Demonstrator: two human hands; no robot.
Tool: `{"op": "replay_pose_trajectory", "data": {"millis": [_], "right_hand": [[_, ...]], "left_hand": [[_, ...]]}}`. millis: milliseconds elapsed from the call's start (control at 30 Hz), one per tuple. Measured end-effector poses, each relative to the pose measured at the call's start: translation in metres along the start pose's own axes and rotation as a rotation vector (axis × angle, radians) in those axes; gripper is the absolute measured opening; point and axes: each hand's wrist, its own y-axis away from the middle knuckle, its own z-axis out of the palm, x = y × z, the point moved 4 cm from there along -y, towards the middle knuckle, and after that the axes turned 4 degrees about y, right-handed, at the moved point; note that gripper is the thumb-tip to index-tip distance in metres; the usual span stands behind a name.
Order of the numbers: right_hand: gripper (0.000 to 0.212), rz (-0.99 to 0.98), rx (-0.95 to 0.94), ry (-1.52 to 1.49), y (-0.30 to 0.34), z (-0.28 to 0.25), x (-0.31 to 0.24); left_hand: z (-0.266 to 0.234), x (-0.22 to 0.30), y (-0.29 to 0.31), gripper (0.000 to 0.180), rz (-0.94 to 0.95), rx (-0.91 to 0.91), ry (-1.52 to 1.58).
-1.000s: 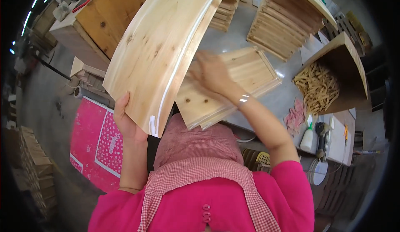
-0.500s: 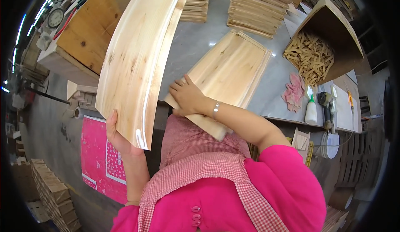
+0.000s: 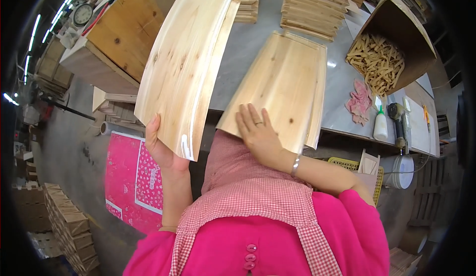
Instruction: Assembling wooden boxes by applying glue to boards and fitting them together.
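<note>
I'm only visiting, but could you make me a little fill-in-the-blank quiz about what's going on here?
1. The left hand holds up a raised panel made of ____.
2. The right hand rests on a second panel and wears a ring on one ____.
3. The crumpled cloth on the grey table is coloured ____.
4. The white bottle near the cloth has a ____ tip.

Missing words: wood; finger; pink; green.
</note>
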Motion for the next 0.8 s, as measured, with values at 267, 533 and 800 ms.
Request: {"op": "replay_pose_trajectory", "data": {"millis": [267, 533, 800], "right_hand": [[0.057, -0.345, 0.017, -0.053, -0.112, 0.044, -0.049], [0.091, -0.099, 0.002, -0.237, -0.07, -0.002, 0.005], [0.085, 0.137, -0.033, 0.057, 0.034, 0.017, 0.084]], "left_hand": [[-0.007, 0.015, 0.02, 0.047, 0.052, -0.068, -0.024], [-0.032, 0.02, 0.024, 0.068, -0.059, -0.227, 0.08], [-0.024, -0.011, -0.003, 0.067, -0.106, -0.117, -0.082]]}}
